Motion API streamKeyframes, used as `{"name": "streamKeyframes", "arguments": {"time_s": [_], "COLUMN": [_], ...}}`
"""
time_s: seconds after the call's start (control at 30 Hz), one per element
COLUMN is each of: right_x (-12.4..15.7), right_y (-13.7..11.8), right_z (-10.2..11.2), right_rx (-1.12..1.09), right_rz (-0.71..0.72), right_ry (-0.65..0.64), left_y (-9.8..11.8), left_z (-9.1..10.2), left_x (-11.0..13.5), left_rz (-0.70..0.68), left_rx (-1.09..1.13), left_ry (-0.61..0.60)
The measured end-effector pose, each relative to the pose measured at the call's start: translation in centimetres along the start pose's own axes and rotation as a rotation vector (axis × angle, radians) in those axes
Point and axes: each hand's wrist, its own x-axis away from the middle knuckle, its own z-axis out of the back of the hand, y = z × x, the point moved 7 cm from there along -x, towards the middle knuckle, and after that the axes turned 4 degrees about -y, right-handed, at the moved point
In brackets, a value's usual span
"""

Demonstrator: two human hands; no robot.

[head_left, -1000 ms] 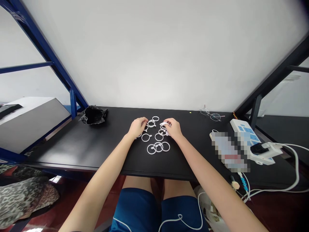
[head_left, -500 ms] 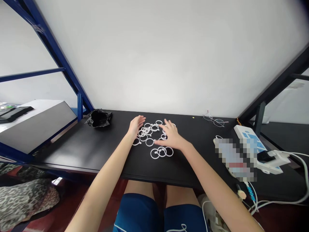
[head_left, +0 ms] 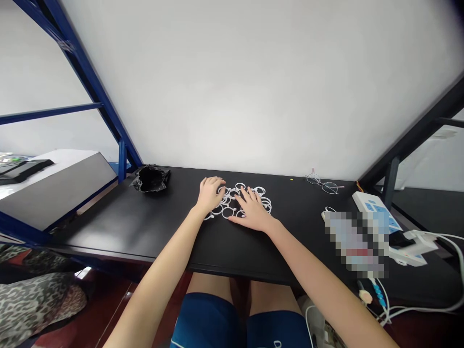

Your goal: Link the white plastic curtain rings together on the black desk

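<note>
Several white rings (head_left: 228, 208), each with a small tab or knob, lie in an overlapping cluster on the black desk (head_left: 232, 251). My left hand (head_left: 210, 193) rests at the cluster's left side, palm down, fingers loosely curved and apart over the nearest rings. From the right, my right hand (head_left: 253, 209) lies over the cluster with its fingers spread and the thumb pointing left. It touches or covers some rings, which are partly hidden beneath it. I see nothing gripped in either hand.
An open black plastic bag (head_left: 151, 179) stands at the back left. Eyeglasses (head_left: 329, 187) lie by the wall at the back right. A phone (head_left: 357, 244), blurred out, sits right of my arm, with a white power strip (head_left: 377, 211) and cables beyond it.
My right hand has come down flat onto the rings. Those at the near side have been pushed away from me into the cluster. My left hand has turned palm down over its rings.
</note>
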Motion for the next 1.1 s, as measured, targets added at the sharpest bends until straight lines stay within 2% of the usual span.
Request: {"name": "streamKeyframes", "arguments": {"time_s": [0.07, 0.17, 0.27, 0.53, 0.7, 0.87, 1.1], "right_x": [-0.2, -0.4, -0.6, -1.1, -0.9, -0.8, -1.1], "right_y": [1.2, 2.7, 3.5, 5.5, 7.0, 7.9, 9.5], "right_z": [0.1, 0.4, 0.8, 1.8, 2.3, 2.4, 2.6], "right_rx": [0.007, 0.01, 0.02, -0.031, -0.076, -0.1, -0.1], "right_rz": [-0.034, -0.065, -0.075, -0.075, -0.107, -0.111, -0.141], "right_ry": [0.012, 0.066, 0.124, 0.26, 0.328, 0.353, 0.379], "left_y": [1.2, 1.9, 2.2, 2.5, 2.4, 2.4, 2.1], "left_z": [-1.0, -2.7, -3.8, -4.8, -5.4, -6.0, -7.6], "left_x": [0.5, 1.2, 1.4, 0.1, -0.6, -2.2, -4.7], "left_rz": [-0.094, -0.139, -0.155, -0.217, -0.241, -0.255, -0.352], "left_rx": [-0.119, -0.186, -0.23, -0.241, -0.316, -0.305, -0.381], "left_ry": [-0.104, -0.253, -0.32, -0.281, -0.301, -0.301, -0.339]}}
